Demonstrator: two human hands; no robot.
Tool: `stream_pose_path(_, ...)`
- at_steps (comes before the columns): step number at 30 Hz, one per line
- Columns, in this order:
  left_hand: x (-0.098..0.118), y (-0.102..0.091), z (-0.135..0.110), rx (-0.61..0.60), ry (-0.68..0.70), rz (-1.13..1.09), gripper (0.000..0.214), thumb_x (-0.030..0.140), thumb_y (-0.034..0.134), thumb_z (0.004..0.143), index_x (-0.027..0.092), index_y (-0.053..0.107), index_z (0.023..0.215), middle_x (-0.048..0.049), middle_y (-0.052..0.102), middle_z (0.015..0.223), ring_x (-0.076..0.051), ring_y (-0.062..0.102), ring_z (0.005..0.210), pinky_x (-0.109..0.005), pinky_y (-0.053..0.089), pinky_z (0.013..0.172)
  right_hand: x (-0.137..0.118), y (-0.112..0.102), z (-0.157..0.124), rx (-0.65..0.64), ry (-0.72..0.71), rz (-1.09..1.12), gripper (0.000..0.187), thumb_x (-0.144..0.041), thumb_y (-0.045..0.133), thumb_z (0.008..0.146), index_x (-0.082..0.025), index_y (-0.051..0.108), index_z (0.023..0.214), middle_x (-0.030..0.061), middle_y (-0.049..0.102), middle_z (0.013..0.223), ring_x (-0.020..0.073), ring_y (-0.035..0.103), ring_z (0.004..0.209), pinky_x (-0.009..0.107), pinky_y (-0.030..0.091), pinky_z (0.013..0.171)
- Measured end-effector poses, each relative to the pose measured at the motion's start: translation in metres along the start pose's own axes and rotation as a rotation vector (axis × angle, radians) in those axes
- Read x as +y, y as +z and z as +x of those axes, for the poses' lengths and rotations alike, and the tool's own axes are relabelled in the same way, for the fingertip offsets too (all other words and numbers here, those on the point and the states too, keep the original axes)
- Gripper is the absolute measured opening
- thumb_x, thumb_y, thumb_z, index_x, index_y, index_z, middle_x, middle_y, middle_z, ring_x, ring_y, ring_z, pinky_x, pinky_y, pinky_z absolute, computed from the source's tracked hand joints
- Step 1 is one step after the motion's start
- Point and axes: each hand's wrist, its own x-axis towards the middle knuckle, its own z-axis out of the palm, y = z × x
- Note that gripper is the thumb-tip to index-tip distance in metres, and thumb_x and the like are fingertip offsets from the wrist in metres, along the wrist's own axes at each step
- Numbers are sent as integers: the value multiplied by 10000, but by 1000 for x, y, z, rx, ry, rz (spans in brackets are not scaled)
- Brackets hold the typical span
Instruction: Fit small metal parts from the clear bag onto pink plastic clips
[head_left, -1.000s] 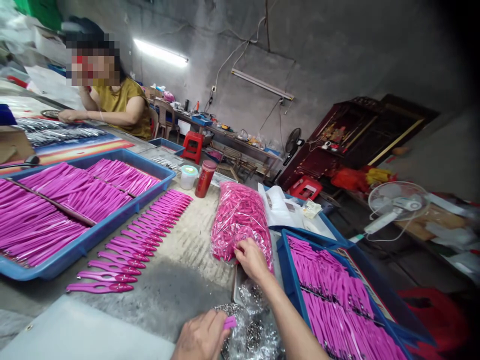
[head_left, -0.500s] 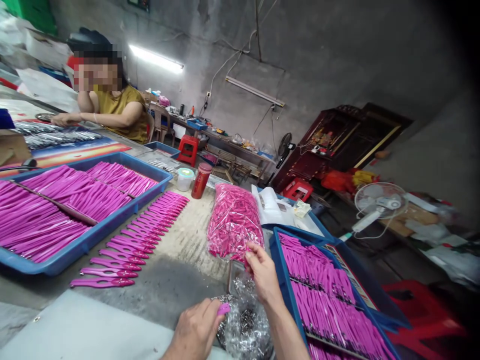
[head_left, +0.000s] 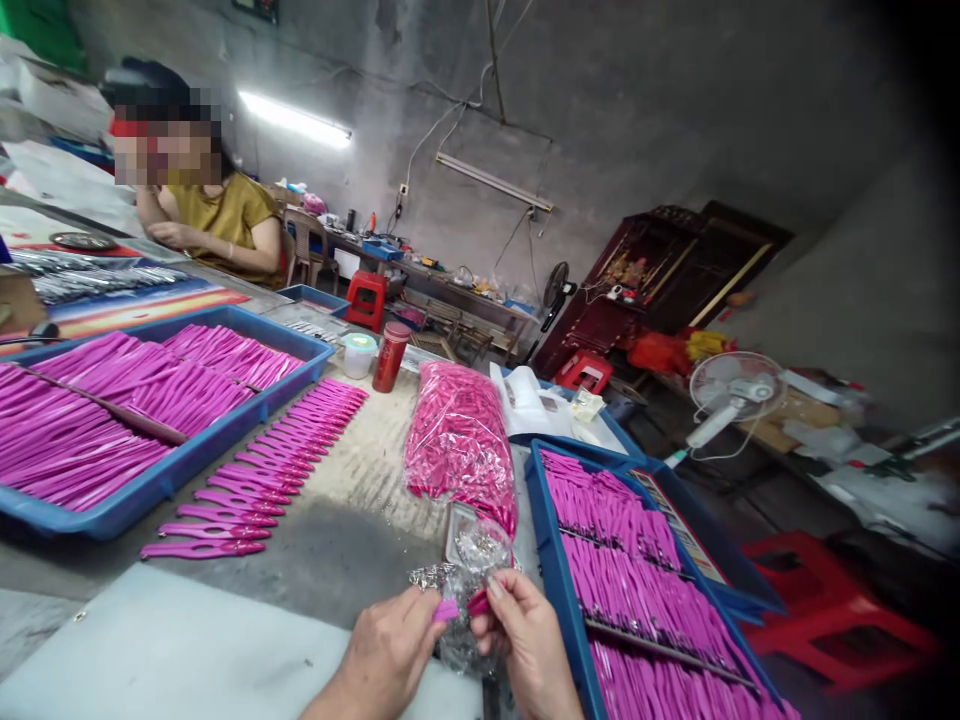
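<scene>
My left hand [head_left: 390,655] pinches a small pink plastic piece [head_left: 447,609] near the table's front edge. My right hand [head_left: 525,640] is close beside it, fingertips gripping another small pink piece [head_left: 478,602]; the two pieces nearly touch. Just beyond the hands lies a clear bag of small metal parts [head_left: 472,560]. Behind that sits a large clear bag stuffed with pink pieces [head_left: 459,440].
A row of pink handles [head_left: 262,475] lies on the table at the left, beside a blue tray [head_left: 187,462] full of them. Another blue tray [head_left: 559,590] of handles is at the right. A red bottle [head_left: 390,357] and white cup [head_left: 358,354] stand farther back. A seated person [head_left: 214,220] works at the far left.
My right hand drew back from the big pink bag with a pink piece and met the left hand near the front edge. The camera view shifted slightly.
</scene>
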Motion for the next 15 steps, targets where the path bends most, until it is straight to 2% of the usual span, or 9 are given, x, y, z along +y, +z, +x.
stream_pose_path(6, 10, -6, -3, -31, 45, 18, 243, 203, 281, 927, 183, 499, 824, 2, 542, 592, -131, 549, 465, -208, 430, 429, 10, -3, -11, 83, -1, 23, 489, -585, 749, 454, -162, 512, 522, -43, 526, 359, 57, 423, 320, 161, 319, 340)
stream_pose_path(15, 14, -6, -16, -155, 35, 8, 188, 191, 313, 915, 181, 498, 881, -11, 557, 646, -143, 573, 520, -220, 459, 471, 22, -6, -17, 95, -44, -17, 464, -593, 706, 526, -156, 554, 524, -39, 501, 362, 64, 382, 340, 183, 272, 371)
